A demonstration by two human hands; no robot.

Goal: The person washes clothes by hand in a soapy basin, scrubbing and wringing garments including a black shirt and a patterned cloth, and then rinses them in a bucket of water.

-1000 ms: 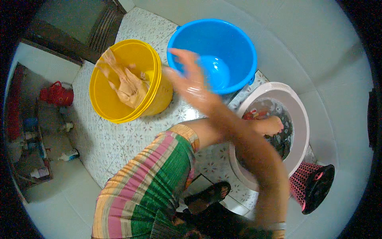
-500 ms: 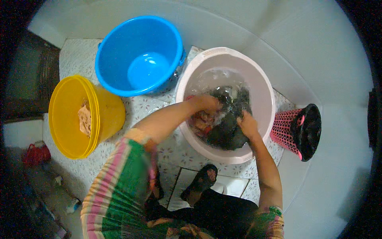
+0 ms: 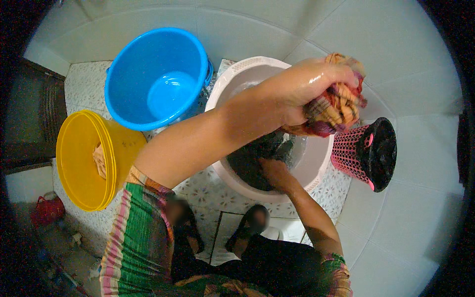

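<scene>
My left hand (image 3: 316, 86) is raised high, its arm reaching across the pale pink basin (image 3: 222, 91). Its fingers are closed round a wet, bunched-up patterned cloth (image 3: 341, 106) in orange, red and purple, held over the basin's right side. Down inside the basin, my right hand (image 3: 277, 174) has its fingers curled into a dark cloth (image 3: 246, 166) lying in the water; the fingertips are partly hidden. My left arm covers much of the basin's far part.
Left of the basin stands a large blue tub (image 3: 133, 64) with a wet, shiny bottom. A yellow bucket (image 3: 126, 131), tilted, holds a light orange cloth (image 3: 99, 161). A pink perforated bin (image 3: 349, 152) with a black liner leans at right. Tiled walls close in behind.
My left hand has come up out of the basin and moved right, lifting the patterned cloth. My right hand has shifted left and nearer, onto the dark cloth.
</scene>
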